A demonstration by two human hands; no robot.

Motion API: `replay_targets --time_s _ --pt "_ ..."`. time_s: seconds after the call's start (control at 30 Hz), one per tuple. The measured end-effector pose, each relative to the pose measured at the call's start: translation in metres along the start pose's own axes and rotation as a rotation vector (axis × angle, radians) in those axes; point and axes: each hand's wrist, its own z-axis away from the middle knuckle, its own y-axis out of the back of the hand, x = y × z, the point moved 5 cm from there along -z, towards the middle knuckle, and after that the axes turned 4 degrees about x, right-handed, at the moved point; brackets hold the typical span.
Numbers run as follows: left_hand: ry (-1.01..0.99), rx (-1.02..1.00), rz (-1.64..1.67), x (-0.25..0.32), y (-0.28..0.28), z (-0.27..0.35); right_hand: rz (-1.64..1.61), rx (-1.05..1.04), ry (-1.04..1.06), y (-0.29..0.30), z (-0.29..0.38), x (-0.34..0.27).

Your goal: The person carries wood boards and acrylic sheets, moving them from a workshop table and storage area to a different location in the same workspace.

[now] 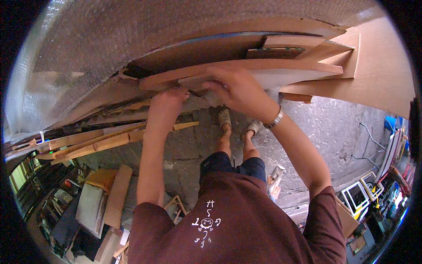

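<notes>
Before me several wooden boards stand on edge in a stack. My right hand [234, 89] rests at the near side of a long board [283, 63], its fingers bent over or against a smaller flat piece [194, 79]; whether it grips the piece cannot be told. Close by on the left, my left hand [169, 99] has its fingers bunched at the lower edge of the same boards, by a dark, torn-looking spot [198, 93]. What its fingertips hold is blurred. A sheet of translucent wrap [99, 39] covers the boards behind.
Wooden strips [108, 142] lie at the left. Large plywood panels [382, 66] lean at the right. Cushion-like slabs [92, 204] are stacked at the lower left. Metal tube legs [369, 142] and white frames [355, 196] stand at the right, on or near the concrete floor [313, 132].
</notes>
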Motion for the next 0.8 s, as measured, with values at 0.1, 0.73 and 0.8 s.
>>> replay_targets --time_s 0.1,0.73,0.8 --pt "0.133 0.074 -0.042 -0.005 0.002 0.008 -0.041 -0.117 -0.03 -0.02 -0.005 0.002" --pt "0.093 0.777 -0.01 0.033 0.054 -0.01 0.309 -0.03 -0.277 -0.001 0.057 0.025" --pt "0.054 0.739 -0.03 0.026 0.046 -0.009 0.375 0.097 -0.187 0.015 0.064 0.025"
